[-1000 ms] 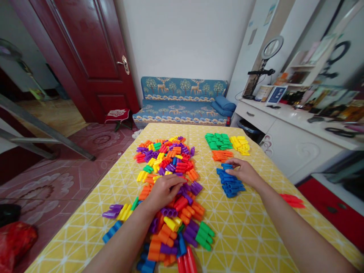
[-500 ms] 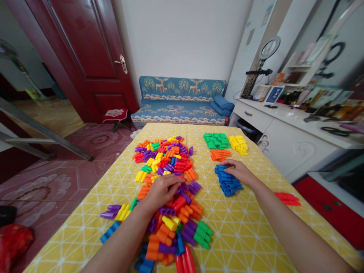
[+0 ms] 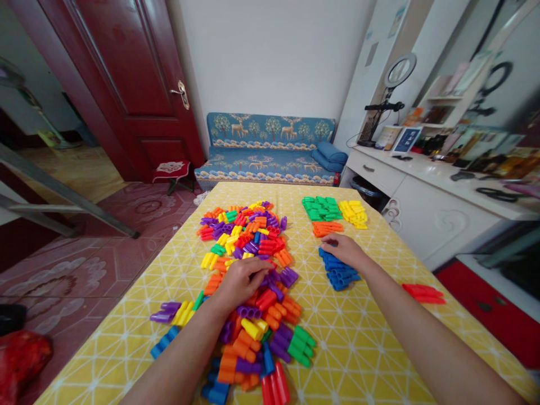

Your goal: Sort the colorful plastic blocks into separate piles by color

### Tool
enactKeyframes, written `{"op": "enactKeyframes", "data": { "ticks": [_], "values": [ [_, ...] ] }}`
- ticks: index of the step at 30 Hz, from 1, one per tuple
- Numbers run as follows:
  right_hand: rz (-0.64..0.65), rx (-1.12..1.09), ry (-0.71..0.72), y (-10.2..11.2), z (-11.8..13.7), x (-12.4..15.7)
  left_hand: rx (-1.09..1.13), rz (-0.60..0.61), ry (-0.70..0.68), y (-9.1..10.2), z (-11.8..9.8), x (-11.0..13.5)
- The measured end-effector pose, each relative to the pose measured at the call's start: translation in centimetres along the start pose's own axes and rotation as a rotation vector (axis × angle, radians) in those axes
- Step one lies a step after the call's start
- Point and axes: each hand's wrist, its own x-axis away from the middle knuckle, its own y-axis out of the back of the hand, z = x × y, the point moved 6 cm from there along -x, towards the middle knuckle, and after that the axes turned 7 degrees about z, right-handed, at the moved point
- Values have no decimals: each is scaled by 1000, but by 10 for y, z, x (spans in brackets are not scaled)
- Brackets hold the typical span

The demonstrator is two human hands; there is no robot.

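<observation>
On the yellow patterned tablecloth lies a mixed heap of plastic bullet-shaped building blocks (image 3: 253, 233) in red, orange, yellow, green, blue and purple. My left hand (image 3: 242, 282) rests on the middle of this heap, fingers curled together near a red block; what they grip is mostly hidden. Over the far end of a group of blue blocks (image 3: 341, 277) is my right hand (image 3: 345, 250), its fingers stretched left and slightly apart, with nothing visible in them. Beyond it lie sorted groups of orange blocks (image 3: 327, 229), green blocks (image 3: 321, 208) and yellow blocks (image 3: 353, 214).
Red blocks (image 3: 424, 293) lie beyond my right forearm near the table's right edge. A blue sofa (image 3: 270, 157) stands past the far edge, a white dresser (image 3: 426, 191) with a ring light (image 3: 400, 70) at right. A red stool (image 3: 171, 170) and metal legs (image 3: 84, 208) are at left.
My right hand has shifted a little left and away from me, to the far left corner of the blue group. The left hand stays in place on the heap.
</observation>
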Motion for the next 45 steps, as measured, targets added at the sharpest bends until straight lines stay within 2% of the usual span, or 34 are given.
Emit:
{"op": "enactKeyframes", "data": {
  "ticks": [6, 14, 17, 21, 26, 34, 41, 45],
  "values": [
    [4, 24, -44, 2, -3, -7, -4, -9, 1, 0, 0, 0],
    [5, -234, 13, -2, 2, 0, 5, -9, 13, 2, -2, -1],
    [-7, -249, 12, -6, 3, 2, 5, -15, 11, 2, -1, -1],
    [-35, -148, -13, -9, 7, 4, -2, -12, 15, 1, 1, 0],
    [-79, 185, -116, -10, 13, 7, 2, 0, 18, 0, 1, 0],
    [-133, 281, -224, -8, 16, 6, 5, -7, 18, 2, 0, 0],
    [-131, 54, -213, -6, 6, 0, 17, -14, 13, 1, 1, 0],
    [-100, -70, -182, 4, -6, -4, 16, -15, 17, 1, 3, 0]
  ]
}}
